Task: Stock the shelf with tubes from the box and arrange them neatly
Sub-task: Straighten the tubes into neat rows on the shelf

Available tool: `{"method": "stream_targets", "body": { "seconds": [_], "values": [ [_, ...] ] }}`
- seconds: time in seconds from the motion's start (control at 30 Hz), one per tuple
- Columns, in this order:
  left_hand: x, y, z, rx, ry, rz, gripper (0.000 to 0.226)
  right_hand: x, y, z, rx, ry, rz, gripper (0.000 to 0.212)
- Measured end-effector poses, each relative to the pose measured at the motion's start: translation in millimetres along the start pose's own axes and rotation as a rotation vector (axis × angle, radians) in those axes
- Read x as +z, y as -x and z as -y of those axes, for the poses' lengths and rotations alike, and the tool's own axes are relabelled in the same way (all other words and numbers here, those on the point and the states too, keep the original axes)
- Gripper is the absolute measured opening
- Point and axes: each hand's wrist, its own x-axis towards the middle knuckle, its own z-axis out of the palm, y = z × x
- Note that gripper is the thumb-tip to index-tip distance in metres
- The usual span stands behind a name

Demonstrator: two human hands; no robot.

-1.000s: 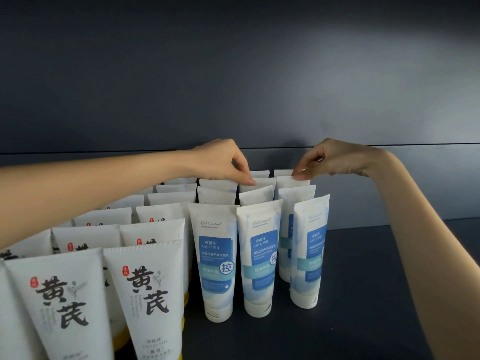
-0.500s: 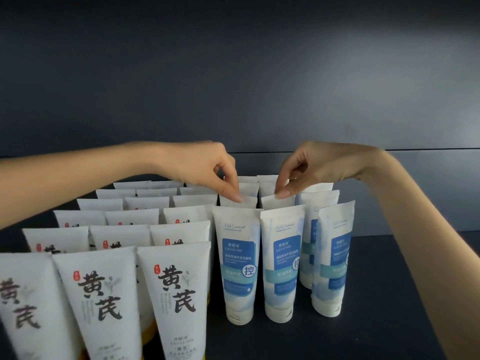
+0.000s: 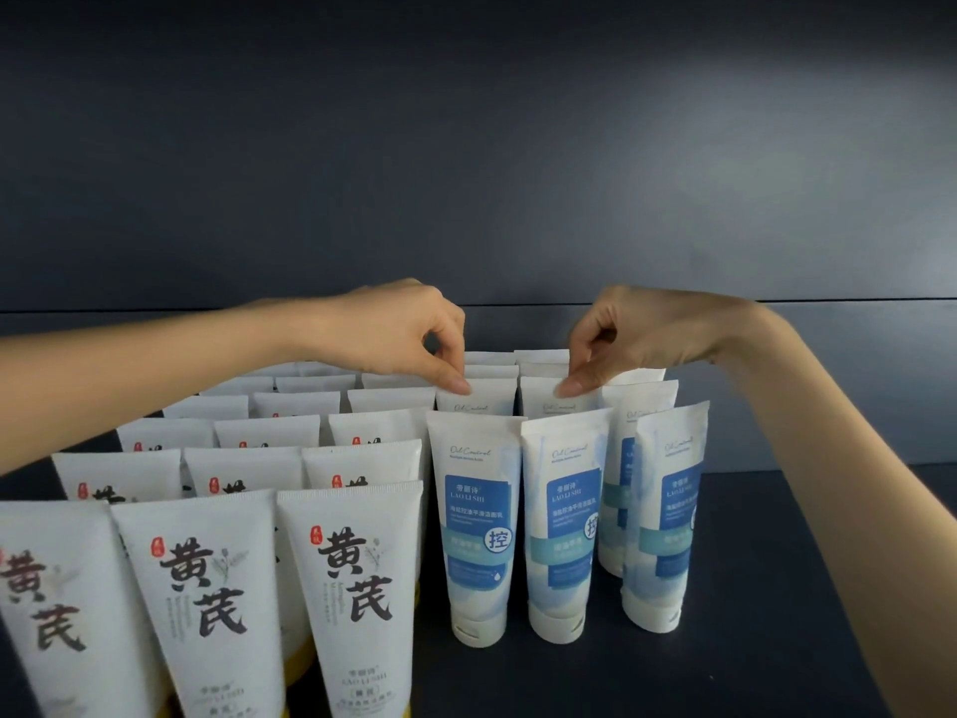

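fingers [image 3: 458, 383] of the left hand [image 3: 399, 329] pinch the top seam of a blue-label tube [image 3: 481, 401] in the second row; fingers [image 3: 569, 388] of the right hand [image 3: 642, 334] pinch the top of the neighbouring tube [image 3: 559, 406]. both stand cap-down just behind the front pair [image 3: 476, 536], with black-lettered white tubes [image 3: 357, 588] ranked to their left on the dark shelf [image 3: 777, 588]

Dark shelf [image 3: 777, 588] carries neat rows: white tubes with black characters [image 3: 357, 588] packed left, blue-labelled tubes [image 3: 479, 531] upright on caps just beside them.
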Motion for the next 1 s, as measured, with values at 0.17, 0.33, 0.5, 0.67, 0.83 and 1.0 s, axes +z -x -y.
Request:
{"method": "stream_targets", "body": {
  "seconds": [0.17,0.33,0.5,0.67,0.83,1.0],
  "values": [
    [-0.1,1.9,1.2,-0.017,0.024,0.002,0.018,0.3,0.0,-0.2,0.016,0.0,0.003,0.032],
    [-0.2,2.8,-0.3,-0.016,0.073,0.009,0.019,0.6,0.0,0.8,0.016,-0.021,0.011,0.03],
    [0.4,2.2,0.0,-0.002,0.106,0.017,0.016,1.2,-0.6,0.8,0.008,-0.042,0.022,0.027],
    [-1.2,2.3,1.1,0.016,0.096,0.031,0.027,-1.4,1.1,-0.8,0.033,-0.015,0.022,0.028],
    [-2.8,0.2,-0.3,0.017,0.063,0.049,0.033,-1.1,4.5,1.6,0.04,-0.019,0.009,0.027],
    [-2.6,-10.0,-12.6,0.06,0.062,-0.03,0.03,-11.0,14.7,-3.8,0.082,-0.042,-0.055,0.038]
  ]
}}
